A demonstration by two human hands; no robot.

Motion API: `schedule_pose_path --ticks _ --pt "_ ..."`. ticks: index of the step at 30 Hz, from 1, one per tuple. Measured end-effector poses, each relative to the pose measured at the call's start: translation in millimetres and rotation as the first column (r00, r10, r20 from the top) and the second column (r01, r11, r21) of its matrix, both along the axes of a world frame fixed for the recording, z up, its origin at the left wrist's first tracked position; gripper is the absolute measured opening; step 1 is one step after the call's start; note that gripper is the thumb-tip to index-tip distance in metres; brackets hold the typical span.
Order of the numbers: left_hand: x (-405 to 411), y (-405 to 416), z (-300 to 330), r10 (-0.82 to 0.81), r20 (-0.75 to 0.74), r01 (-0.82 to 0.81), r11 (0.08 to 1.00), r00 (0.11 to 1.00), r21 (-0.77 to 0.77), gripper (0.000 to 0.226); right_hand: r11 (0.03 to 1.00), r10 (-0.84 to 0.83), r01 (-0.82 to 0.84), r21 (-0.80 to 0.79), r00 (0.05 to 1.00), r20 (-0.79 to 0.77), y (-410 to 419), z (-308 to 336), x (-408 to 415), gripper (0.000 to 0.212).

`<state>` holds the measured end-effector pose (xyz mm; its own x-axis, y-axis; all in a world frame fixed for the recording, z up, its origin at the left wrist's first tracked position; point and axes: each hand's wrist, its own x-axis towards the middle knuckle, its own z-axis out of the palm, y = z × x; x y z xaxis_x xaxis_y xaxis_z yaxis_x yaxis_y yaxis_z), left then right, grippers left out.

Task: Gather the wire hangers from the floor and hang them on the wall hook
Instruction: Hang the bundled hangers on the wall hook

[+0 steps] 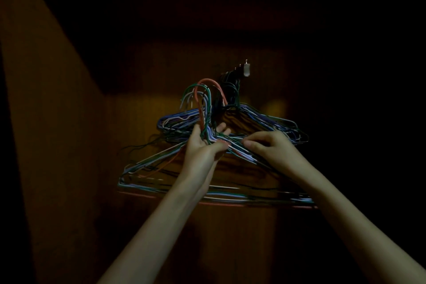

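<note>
Dim room. Both forearms reach up. Left hand [205,145] grips the bundle of wire hangers [184,182] by the necks, thumb curled over. Right hand [269,145] pinches a shoulder wire just beside it. Behind them, more hangers [265,117] hang from the wall hook [246,69] on the wooden wall [69,145]; dark open room right.

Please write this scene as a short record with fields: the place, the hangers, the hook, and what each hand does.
place: dim room, brown wooden wall
held bundle: coloured wire hangers, hook ends up, an orange-red hook topmost
hung bundle: dark wire hangers already hanging below the wall hook
wall hook: small pale wall hook, above and right of the held bundle
left hand: grips the held bundle at the necks
right hand: fingers curled on the wires of its right shoulder
status: held bundle not yet on the hook
</note>
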<state>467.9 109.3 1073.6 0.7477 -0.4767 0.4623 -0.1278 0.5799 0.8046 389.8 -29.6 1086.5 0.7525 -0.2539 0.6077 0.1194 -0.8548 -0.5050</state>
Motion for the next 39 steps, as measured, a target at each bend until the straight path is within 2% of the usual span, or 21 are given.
schedule_pose_path --ticks 3,5,11,15,18,24,27,34,39 --pt "-7 0 1 -0.081 -0.053 0.077 0.994 0.995 -0.076 0.069 1.0 0.003 -0.003 0.031 1.0 0.004 2 -2 -2 0.014" --pt "-7 0 1 -0.076 -0.084 0.068 0.993 0.994 -0.092 0.078 0.998 0.001 -0.003 0.058 1.0 0.029 5 -2 -4 0.011" --pt "-11 5 0 -0.084 -0.093 0.079 0.995 0.992 -0.061 0.085 0.998 -0.036 0.032 0.05 0.997 0.072 11 -5 -7 0.012" --pt "-8 5 -2 -0.075 -0.076 0.072 0.997 0.994 -0.036 0.083 0.992 -0.124 0.12 0.035 0.976 0.177 8 -5 -9 0.012" --pt "-8 10 -3 -0.058 -0.039 0.057 0.998 0.998 -0.025 0.08 0.986 -0.157 0.138 0.096 0.959 0.234 3 0 -14 0.012" --pt "-7 18 0 -0.051 -0.024 0.05 0.998 0.998 -0.027 0.074 0.988 -0.123 0.096 0.122 0.963 0.241 -9 7 -20 0.004" --pt "-4 17 3 -0.036 -0.028 0.036 0.999 0.999 -0.026 0.073 0.989 -0.105 0.074 0.126 0.961 0.257 -12 10 -18 0.01" --pt "-4 12 8 -0.054 -0.022 0.053 0.997 0.998 -0.051 0.065 0.995 -0.073 0.061 0.083 0.986 0.152 -15 9 -21 0.002" --pt "-11 9 5 -0.077 -0.027 0.076 0.996 0.997 -0.037 0.066 0.996 -0.035 0.031 0.088 0.999 0.038 -13 12 -23 0.02"
